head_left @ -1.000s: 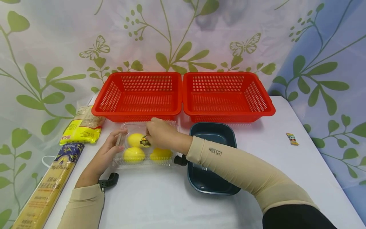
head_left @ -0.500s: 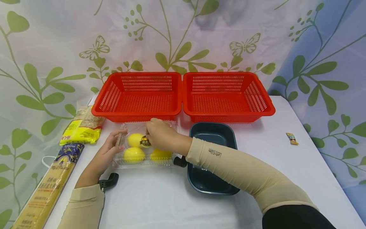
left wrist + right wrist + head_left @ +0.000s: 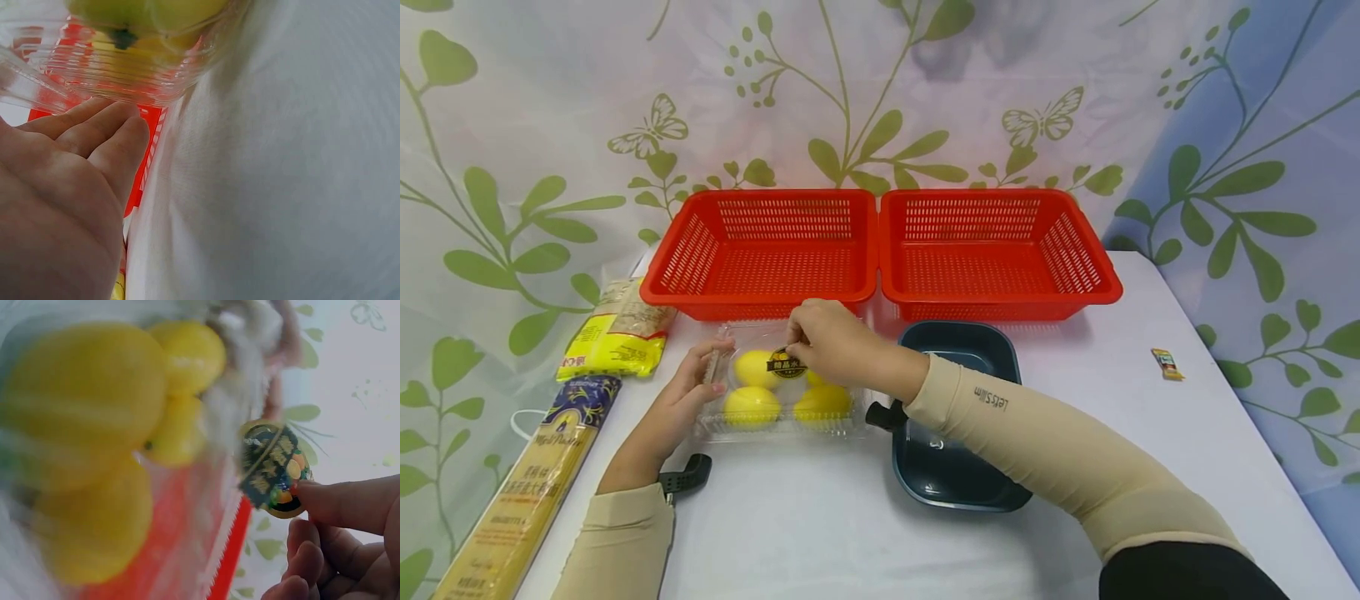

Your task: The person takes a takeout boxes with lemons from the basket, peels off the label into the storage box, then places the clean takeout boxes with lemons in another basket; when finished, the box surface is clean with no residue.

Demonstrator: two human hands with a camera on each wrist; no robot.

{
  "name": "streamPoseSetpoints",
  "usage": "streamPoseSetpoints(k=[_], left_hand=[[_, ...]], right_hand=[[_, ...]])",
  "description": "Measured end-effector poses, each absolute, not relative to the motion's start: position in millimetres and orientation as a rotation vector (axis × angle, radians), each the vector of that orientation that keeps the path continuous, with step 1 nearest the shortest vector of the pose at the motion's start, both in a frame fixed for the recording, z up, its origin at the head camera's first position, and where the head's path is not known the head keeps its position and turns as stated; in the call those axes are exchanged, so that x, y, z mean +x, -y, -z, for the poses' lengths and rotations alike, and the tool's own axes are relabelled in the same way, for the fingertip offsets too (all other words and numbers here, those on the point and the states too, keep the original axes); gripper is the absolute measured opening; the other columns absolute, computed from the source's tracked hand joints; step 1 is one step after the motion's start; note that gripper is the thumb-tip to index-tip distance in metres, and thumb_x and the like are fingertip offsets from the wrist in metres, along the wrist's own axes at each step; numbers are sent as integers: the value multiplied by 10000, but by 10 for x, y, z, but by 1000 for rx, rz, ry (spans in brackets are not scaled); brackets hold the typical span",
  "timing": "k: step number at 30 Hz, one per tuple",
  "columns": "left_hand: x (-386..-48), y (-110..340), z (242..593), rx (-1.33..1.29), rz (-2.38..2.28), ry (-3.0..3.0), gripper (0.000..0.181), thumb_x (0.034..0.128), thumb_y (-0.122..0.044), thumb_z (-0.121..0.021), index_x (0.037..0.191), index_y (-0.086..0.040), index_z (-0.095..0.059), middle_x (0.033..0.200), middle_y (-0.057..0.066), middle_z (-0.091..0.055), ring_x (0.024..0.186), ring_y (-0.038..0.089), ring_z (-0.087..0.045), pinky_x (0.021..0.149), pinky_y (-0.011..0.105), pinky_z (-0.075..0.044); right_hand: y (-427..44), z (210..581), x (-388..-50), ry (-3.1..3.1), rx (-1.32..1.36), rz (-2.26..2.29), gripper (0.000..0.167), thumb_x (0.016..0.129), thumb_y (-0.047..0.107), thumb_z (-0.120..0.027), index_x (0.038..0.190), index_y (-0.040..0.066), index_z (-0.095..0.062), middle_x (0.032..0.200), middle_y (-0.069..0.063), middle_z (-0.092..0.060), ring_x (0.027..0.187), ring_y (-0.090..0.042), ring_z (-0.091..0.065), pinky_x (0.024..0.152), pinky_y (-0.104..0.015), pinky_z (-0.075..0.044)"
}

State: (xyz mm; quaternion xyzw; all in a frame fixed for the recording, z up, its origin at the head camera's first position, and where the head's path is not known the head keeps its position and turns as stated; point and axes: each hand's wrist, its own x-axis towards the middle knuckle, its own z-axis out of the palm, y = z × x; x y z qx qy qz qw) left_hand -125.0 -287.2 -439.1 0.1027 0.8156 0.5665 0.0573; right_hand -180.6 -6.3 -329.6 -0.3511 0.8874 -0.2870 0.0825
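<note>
A: Main item?
B: Black-and-gold label [image 3: 787,364], at the top of the clear plastic box [image 3: 752,333]. Whether it's fully off the plastic, can't tell.
A: Text?
B: Reads 精品水, rest cut off by fingers. Right sleeve [image 3: 1022,425] says "Let's Slim", upside down. Long packet [image 3: 512,500]: print too small to trust.
A: Grips?
B: Right hand [image 3: 842,346] pinches the label's edge, thumb against fingertips. Left hand [image 3: 681,396] has its fingers stretched out, touching the box's left end, not curled round it.
A: Wrist views add anything?
B: Right wrist: fruit pictures on the label, thumb on its edge; head view doesn't resolve those. Left wrist: straight fingers against the box's ribbed wall, palm facing the camera.
A: Contents?
B: Four yellow fruits [image 3: 751,406]; from the head, the right hand partly covers the upper right one.
A: Around it?
B: Left red basket [image 3: 760,306] just behind the box, right red basket [image 3: 1000,306] beside that one. Dark tray [image 3: 955,475] to the right, right forearm crossing over it in view. Yellow bag [image 3: 613,333] and long packet on the left, small sachet [image 3: 1167,364] far right.
</note>
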Motion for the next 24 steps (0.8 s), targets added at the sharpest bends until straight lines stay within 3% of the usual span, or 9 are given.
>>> streamPoseSetpoints(k=[11,24], left_hand=[[-1235,2886,4393,315,-1728,-2475,610,1022,-31,-493,1589,-200,-345,1709,58,-246,1568,449,19,1091,842,-2],[-1256,2889,4418,313,-1727,-2477,611,1026,-26,-493,1588,-225,-358,1693,59,-284,1576,415,-11,1091,844,-15]], right_hand=[[-402,3115,-1885,-2598,-984,995,98,979,167,-785,948,125,-702,895,14,-651,820,-171,-595,716,-264,-536],[-1204,3180,-2004,-2538,-785,1104,97,961,180,-804,938,127,-726,843,-41,-669,758,-263,-580,649,-375,-533]])
